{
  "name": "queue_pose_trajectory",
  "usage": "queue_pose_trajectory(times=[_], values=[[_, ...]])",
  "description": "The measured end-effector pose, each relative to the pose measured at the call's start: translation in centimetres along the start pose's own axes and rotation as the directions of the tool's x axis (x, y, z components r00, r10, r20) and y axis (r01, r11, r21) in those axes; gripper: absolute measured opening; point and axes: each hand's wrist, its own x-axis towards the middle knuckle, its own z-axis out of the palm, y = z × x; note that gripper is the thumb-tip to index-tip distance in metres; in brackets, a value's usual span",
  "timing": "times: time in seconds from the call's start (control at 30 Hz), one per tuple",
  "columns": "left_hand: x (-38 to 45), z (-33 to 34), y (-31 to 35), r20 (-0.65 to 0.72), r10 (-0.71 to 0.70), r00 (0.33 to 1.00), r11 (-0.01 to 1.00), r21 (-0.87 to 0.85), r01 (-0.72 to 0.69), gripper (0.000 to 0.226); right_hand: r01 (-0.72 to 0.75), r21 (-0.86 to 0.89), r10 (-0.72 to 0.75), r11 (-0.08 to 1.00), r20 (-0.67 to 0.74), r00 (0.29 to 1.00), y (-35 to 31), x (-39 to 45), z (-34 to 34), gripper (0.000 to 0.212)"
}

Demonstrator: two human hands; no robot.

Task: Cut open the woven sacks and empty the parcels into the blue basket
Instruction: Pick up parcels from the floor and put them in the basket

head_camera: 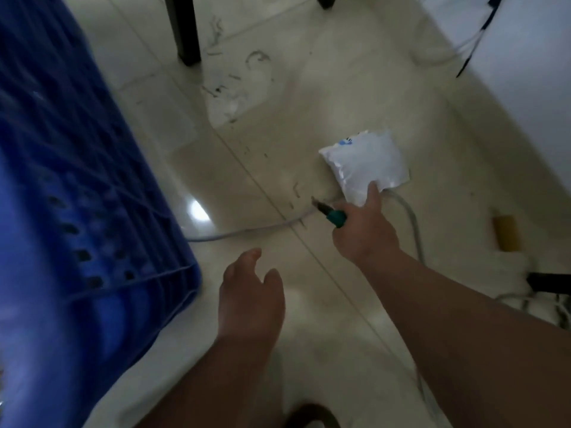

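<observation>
the right hand (363, 230) reaches out over the floor (309, 118). it grasps two things at once. its fingers are curled round a small tool with a green handle (335, 216), and the dark tip of the tool pokes out to the left. its pointing finger (372, 193) lies on the near corner of a white parcel (366, 163), and the parcel seems to be pinched there. the parcel is soft and puffy, with a bit of blue print near its far edge. it is over the floor on the right side, well apart from the blue basket (77, 196).

the left hand (250, 291) is released. its fingers are loose and a little bent, and it holds nothing. it hangs over the floor between the basket and the right hand.

the blue basket fills the left side of the view. it has ribs and small holes in its wall, and its near corner is close to the left hand.

a grey cord (247, 231) runs across the floor from the basket toward the right hand. a dark furniture leg (182, 26) stands at the far edge of the floor. a yellow roll (506, 233) lies on the floor at the right. little dark scraps lie on the floor near the leg.
</observation>
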Motion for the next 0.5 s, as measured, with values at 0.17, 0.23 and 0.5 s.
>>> queue_pose_trajectory(times=[0.17, 0.23, 0.5], values=[[2.0, 0.6, 1.1, 0.011, -0.025, 1.000, 0.999, -0.021, 0.026, 0.043, -0.097, -0.074, 0.106, 0.993, 0.127, 0.986, 0.9, 3.8, 0.8, 0.056], [2.3, 0.6, 1.1, 0.020, -0.033, 0.999, 0.999, -0.026, 0.033, 0.040, -0.102, -0.010, 0.103, 0.995, 0.083, 0.991, 1.2, 4.0, 1.5, 0.059], [-2.5, 0.0, 1.1, 0.047, -0.125, 0.991, 0.989, -0.076, 0.128, 0.041, 0.045, 0.387, 0.108, 0.921, -0.363, 0.926, -1.3, -4.0, 2.1, 0.054]])
